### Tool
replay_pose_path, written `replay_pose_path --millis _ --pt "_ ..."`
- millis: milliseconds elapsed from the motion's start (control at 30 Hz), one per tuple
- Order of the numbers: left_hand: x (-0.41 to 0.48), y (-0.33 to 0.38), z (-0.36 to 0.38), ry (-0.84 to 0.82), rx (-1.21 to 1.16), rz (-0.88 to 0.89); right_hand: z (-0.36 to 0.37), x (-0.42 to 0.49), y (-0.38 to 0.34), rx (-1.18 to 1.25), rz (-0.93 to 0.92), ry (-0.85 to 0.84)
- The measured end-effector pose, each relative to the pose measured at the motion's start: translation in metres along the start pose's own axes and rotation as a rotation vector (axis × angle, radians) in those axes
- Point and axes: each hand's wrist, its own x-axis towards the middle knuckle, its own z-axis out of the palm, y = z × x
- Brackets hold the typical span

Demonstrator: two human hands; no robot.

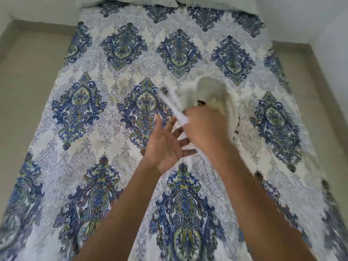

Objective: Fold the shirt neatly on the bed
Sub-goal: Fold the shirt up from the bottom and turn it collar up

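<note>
A white shirt [211,93], blurred by motion, hangs bunched above the middle right of the bed [90,153]. My right hand [203,130] grips its cloth, and a strip of white fabric runs up and to the left from the fist. My left hand [165,146] is just to the left of the right hand, palm up with its fingers spread. Its fingertips reach under the right hand, close to the fabric. How much of the shirt lies on the cover is hard to tell, since white blends with white.
The bed carries a white cover with blue and green medallions. Pale pillows [128,0] lie at its head. Beige floor [28,63] runs along both sides, and white walls [310,16] close in at the far right corner.
</note>
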Motion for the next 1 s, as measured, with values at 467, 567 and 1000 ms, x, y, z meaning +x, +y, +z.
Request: replay_pose_path --millis 467,567,1000 --pt "-0.057 -0.065 -0.178 0.515 -0.091 -0.09 0.24 -0.094 -0.093 0.1 0.006 -0.356" --pt "-0.067 -0.069 -0.193 0.556 -0.064 -0.089 0.237 -0.096 -0.077 0.174 -0.079 -0.366" --pt "-0.036 -0.092 -0.181 0.876 0.298 -0.042 0.227 0.018 0.054 0.707 0.486 -0.348"
